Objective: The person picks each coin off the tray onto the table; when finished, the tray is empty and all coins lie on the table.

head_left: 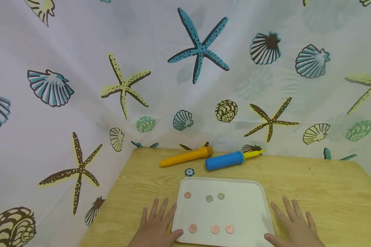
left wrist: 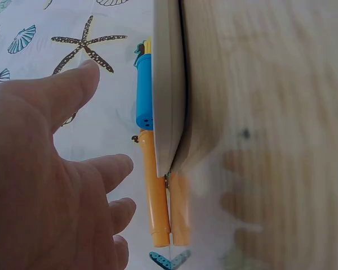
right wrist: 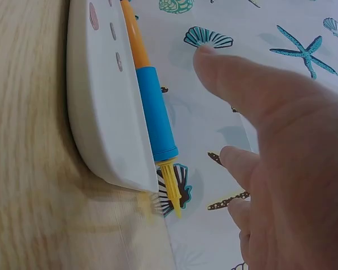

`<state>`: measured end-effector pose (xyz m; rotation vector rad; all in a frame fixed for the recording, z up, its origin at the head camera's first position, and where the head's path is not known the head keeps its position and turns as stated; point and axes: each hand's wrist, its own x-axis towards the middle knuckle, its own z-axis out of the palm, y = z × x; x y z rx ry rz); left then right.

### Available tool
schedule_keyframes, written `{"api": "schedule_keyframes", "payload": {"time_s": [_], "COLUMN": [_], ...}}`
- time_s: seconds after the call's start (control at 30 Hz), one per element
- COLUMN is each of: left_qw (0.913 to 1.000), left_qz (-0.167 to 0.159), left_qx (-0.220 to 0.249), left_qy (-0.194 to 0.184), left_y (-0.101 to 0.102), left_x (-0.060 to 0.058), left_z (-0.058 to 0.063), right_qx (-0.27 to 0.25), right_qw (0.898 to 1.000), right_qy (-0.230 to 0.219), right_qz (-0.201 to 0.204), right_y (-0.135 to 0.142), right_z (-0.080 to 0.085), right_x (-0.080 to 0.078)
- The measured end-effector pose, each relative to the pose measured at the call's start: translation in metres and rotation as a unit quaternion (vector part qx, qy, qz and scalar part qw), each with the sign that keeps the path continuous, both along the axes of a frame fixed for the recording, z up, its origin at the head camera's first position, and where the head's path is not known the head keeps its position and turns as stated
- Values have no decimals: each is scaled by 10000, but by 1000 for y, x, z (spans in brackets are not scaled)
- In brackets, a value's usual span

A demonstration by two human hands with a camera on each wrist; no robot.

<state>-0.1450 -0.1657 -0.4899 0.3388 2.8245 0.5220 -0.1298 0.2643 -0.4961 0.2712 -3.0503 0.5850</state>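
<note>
My left hand [head_left: 156,226] is spread beside the left edge of a white tray [head_left: 222,211], its thumb over the near left corner in the head view. On the other side my right hand [head_left: 296,226] has its fingers spread too, thumb close to the tray's right edge. Neither hand holds anything. Inside the tray lie several coins: a copper coin [head_left: 187,195] at the far left, a silver coin [head_left: 209,198] and another silver coin [head_left: 221,196] to its right, and a near row with copper coins [head_left: 215,229].
Behind the tray, an orange tapered stick [head_left: 187,156] and a blue hand pump [head_left: 225,161] with a yellow nozzle lie on the wooden table [head_left: 315,192]. A poker chip [head_left: 189,172] lies just past the tray. A shell-printed curtain [head_left: 160,44] hangs behind and at the sides.
</note>
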Motion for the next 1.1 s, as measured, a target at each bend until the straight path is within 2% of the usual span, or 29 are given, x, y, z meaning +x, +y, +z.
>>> {"api": "schedule_keyframes", "payload": {"time_s": [0.13, 0.37, 0.57, 0.63, 0.7, 0.8, 0.87, 0.97, 1.1], "left_qw": [10000, 9995, 9983, 9973, 9959, 9864, 9766, 9655, 9538], "left_qz": [-26, -27, -387, -256, 136, 849, 1099, 1088, 1025], "left_qx": [24, -227, 420, 645, 862, 1407, 1849, 2357, 2782], "left_qy": [12, 198, 153, 225, 244, 76, -74, -201, -478], "left_y": [-4, -14, -4, 0, 2, 3, 2, 0, 2], "left_x": [1, -2, -4, -5, -6, -5, -3, 0, 2], "left_z": [-5, -13, -8, -8, -8, -6, -5, -6, -13], "right_qx": [-17, -187, -160, -317, -563, -1116, -1495, -1915, -2385], "right_qw": [10000, 9998, 9991, 9984, 9970, 9933, 9881, 9795, 9662], "right_qy": [-30, 88, 388, 457, 449, 18, -266, -612, -978], "right_qz": [-5, 47, 28, 135, 266, 292, 234, 91, -38], "right_y": [-2, -9, -5, -8, -16, -34, -46, -62, -76], "right_z": [-3, -8, -5, 3, 12, 24, 27, 22, 11], "right_x": [0, 2, 3, -1, -9, -23, -33, -51, -74]}}
